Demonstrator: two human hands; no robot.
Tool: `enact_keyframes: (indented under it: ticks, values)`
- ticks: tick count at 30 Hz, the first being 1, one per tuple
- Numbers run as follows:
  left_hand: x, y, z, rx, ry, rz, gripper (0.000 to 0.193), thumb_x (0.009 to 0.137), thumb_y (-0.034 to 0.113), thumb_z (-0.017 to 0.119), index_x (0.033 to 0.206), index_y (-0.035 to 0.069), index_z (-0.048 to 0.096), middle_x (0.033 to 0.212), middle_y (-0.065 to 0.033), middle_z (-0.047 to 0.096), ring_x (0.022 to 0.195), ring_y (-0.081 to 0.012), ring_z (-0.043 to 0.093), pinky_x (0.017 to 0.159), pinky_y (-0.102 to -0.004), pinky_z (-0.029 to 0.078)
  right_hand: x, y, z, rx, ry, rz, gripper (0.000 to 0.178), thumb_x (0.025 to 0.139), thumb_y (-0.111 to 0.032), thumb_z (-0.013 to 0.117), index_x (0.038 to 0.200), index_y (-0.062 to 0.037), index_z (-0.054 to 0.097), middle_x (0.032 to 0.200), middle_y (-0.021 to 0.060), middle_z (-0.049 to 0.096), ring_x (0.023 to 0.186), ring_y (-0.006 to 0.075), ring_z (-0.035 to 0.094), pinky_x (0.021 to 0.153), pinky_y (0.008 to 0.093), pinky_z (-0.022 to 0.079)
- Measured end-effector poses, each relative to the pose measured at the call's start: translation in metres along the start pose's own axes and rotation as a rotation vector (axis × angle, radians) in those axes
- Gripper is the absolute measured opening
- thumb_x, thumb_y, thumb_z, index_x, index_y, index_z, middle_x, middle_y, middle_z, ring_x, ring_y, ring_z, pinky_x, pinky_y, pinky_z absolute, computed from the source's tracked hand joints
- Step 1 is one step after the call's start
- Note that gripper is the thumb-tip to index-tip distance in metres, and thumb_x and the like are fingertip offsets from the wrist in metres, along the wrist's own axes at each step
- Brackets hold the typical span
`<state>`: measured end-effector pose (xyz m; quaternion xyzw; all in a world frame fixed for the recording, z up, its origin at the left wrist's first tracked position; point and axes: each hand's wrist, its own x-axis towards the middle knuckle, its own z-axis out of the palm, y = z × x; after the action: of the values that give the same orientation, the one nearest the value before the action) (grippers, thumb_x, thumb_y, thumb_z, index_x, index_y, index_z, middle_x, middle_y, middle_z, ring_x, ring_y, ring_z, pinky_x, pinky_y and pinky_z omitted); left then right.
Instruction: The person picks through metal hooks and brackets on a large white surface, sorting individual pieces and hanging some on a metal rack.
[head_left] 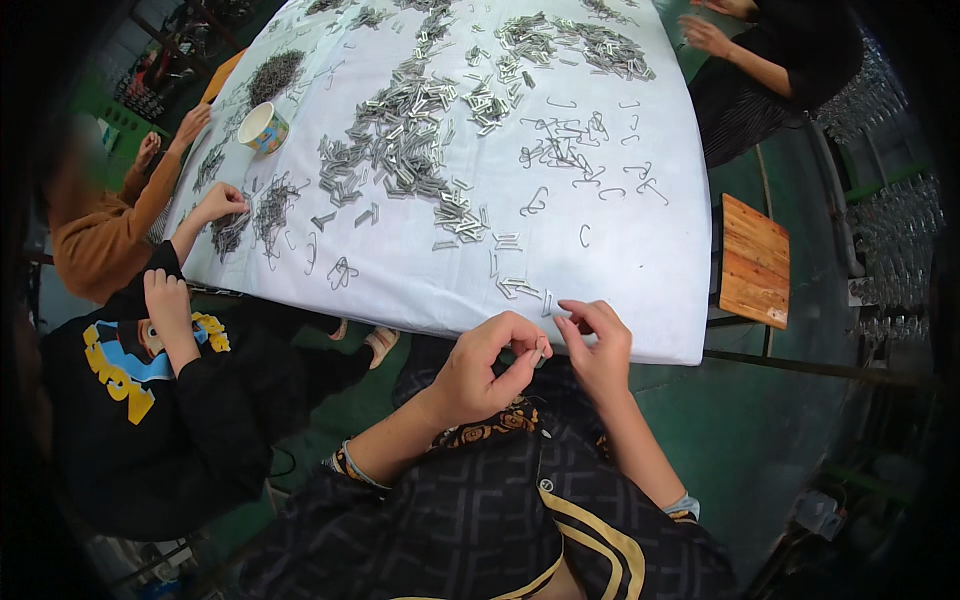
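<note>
My left hand [490, 368] is closed in a pinch at the table's front edge, on a small metal piece [541, 347] that shows only in part between thumb and fingertips. Just to its right, my right hand [600, 350] has thumb and forefinger apart, with nothing visible between them. Past its fingertips lies a narrow metal clip [547, 302] on the white-covered table [640, 310]. A few more clips [515, 286] lie close by, and a large heap of similar clips [405, 135] spreads beyond them. Bent wire hooks [565, 148] are scattered at the right.
A paper cup [263, 129] stands at the left beside dark wire piles [275, 78]. Two people work along the left edge; one person's hand [222, 202] touches a pile. Another person [770, 75] stands far right. A wooden stool [754, 260] is beside the table's right edge.
</note>
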<state>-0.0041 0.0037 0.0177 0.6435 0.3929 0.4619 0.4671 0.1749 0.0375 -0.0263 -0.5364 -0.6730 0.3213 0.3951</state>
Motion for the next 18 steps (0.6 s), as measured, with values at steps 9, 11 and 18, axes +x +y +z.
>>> enact_keyframes:
  ticks: [9, 11, 18]
  values:
    - [-0.005, 0.008, 0.002, 0.048, -0.016, 0.049, 0.010, 0.085, -0.005, 0.052, 0.094, -0.001, 0.049, 0.089, -0.0119, 0.060, 0.080, -0.0161, 0.059, 0.075, -0.0277, 0.047, 0.032, 0.029, 0.037, -0.367, -0.086, -0.255, 0.018, 0.071, -0.013, 0.074, 0.085, -0.0041, 0.067, 0.076, 0.0087, 0.056, 0.076, 0.0276, 0.054, 0.071, 0.0389, 0.043]
    - [-0.005, 0.004, 0.003, 0.050, -0.005, 0.051, 0.011, 0.085, -0.005, 0.052, 0.094, -0.001, 0.049, 0.089, -0.0119, 0.060, 0.079, -0.0159, 0.059, 0.075, -0.0274, 0.047, 0.035, 0.026, 0.033, -0.365, -0.112, -0.224, 0.015, 0.072, -0.010, 0.073, 0.083, -0.0034, 0.065, 0.077, 0.0096, 0.058, 0.075, 0.0284, 0.056, 0.069, 0.0371, 0.045]
    - [-0.002, 0.002, 0.007, 0.052, 0.033, -0.010, 0.008, 0.084, -0.005, 0.054, 0.091, -0.001, 0.051, 0.086, -0.0097, 0.063, 0.076, -0.0126, 0.058, 0.073, -0.0253, 0.047, 0.027, 0.011, 0.009, 0.330, -0.128, 0.267, 0.016, 0.078, -0.003, 0.070, 0.093, 0.0005, 0.067, 0.077, 0.0057, 0.066, 0.070, 0.0145, 0.063, 0.063, 0.0269, 0.049]
